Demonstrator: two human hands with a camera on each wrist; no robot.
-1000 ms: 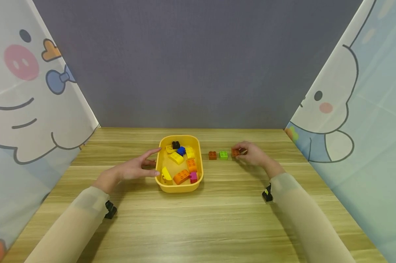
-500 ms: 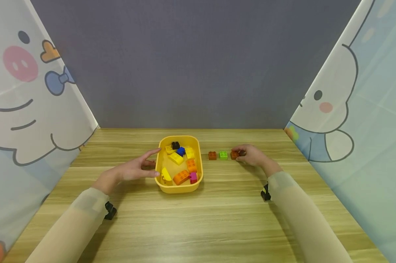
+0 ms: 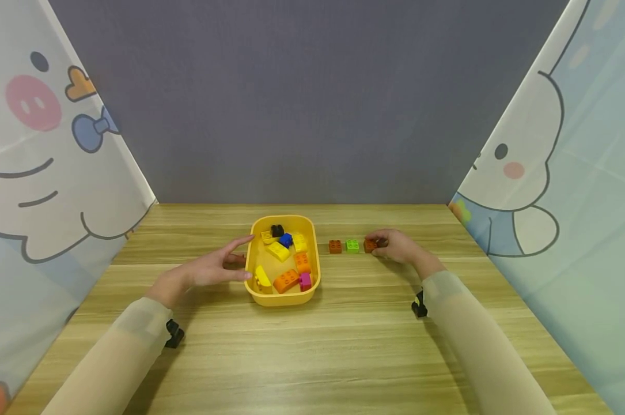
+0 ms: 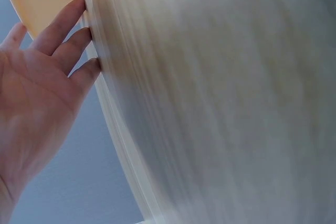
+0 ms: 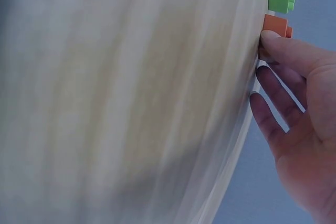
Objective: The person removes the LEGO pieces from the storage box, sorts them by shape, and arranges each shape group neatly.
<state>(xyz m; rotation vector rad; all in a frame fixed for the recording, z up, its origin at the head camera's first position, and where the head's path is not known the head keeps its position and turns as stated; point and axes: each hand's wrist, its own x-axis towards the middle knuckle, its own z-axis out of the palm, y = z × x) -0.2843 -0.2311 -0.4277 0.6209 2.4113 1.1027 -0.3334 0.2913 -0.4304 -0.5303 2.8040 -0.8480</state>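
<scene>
On the wooden table, a reddish-brown toy building brick (image 3: 335, 246), a lime-green brick (image 3: 352, 246) and a second reddish-brown brick (image 3: 370, 246) form a row with small gaps. My right hand (image 3: 397, 246) pinches the rightmost brick between thumb and fingers; the right wrist view shows the thumb on that brick (image 5: 275, 24), low at the tabletop. To the left, a yellow bin (image 3: 282, 300) holds several bricks. Spread fingers of my left hand (image 3: 208, 267) reach the bin's left side, the index finger and thumb at its rim.
Inside the bin lie yellow bricks (image 3: 278, 251), orange bricks (image 3: 287, 280), a blue brick (image 3: 286, 240), a black brick (image 3: 277, 230) and a magenta brick (image 3: 305, 282). A dark grey panel (image 3: 302, 104) rises behind the table (image 3: 302, 357), with cartoon-printed cloths at both sides.
My right hand has lowered slightly, and its reddish-brown brick now lies level in line with the other two. The left hand keeps its place at the bin.
</scene>
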